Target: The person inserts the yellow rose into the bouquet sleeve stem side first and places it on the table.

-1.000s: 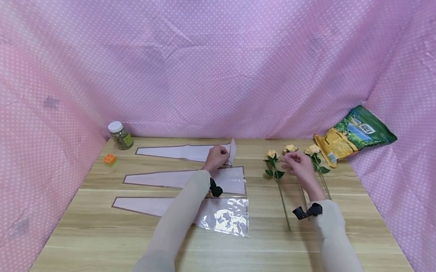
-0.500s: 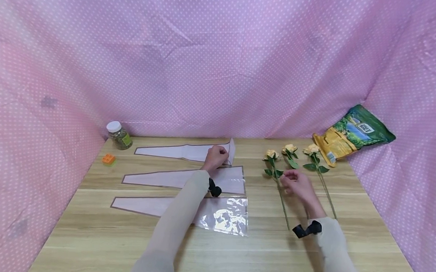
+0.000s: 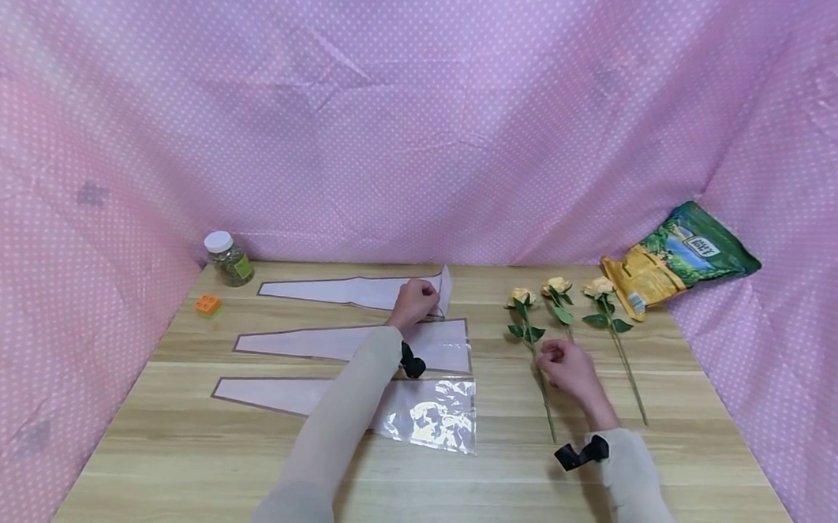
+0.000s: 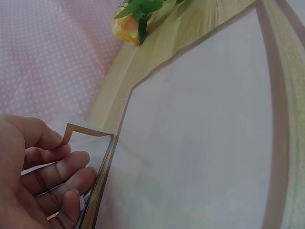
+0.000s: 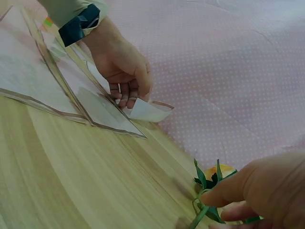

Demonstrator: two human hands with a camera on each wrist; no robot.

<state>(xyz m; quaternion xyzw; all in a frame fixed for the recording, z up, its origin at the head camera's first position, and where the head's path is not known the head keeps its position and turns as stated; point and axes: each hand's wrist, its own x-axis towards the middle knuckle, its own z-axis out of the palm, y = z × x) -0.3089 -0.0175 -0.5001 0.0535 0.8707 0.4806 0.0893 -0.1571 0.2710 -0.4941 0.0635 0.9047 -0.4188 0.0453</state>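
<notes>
Three flat, tapered flower sleeves with brown borders lie in a column: the far sleeve (image 3: 332,289), the middle sleeve (image 3: 301,342) and the near sleeve (image 3: 277,394). My left hand (image 3: 414,302) pinches the wide end of the far sleeve between thumb and finger, its film edge (image 4: 90,131) lifted and bent. Three pale yellow roses lie to the right: a left rose (image 3: 522,297), a middle rose (image 3: 556,286) and a right rose (image 3: 598,287). My right hand (image 3: 570,370) is at the left rose's stem (image 5: 200,215); whether it grips the stem is unclear. It covers the middle rose's lower stem.
A white-lidded jar (image 3: 230,259) stands at the back left, with an orange and green toy brick (image 3: 208,306) in front of it. A green and yellow bag (image 3: 682,258) leans at the back right. Pink dotted cloth (image 3: 411,135) rises behind the wooden table (image 3: 435,491).
My right hand has moved from beside the rose heads down toward me, to the left rose's stem. My left hand keeps its pinch on the far sleeve.
</notes>
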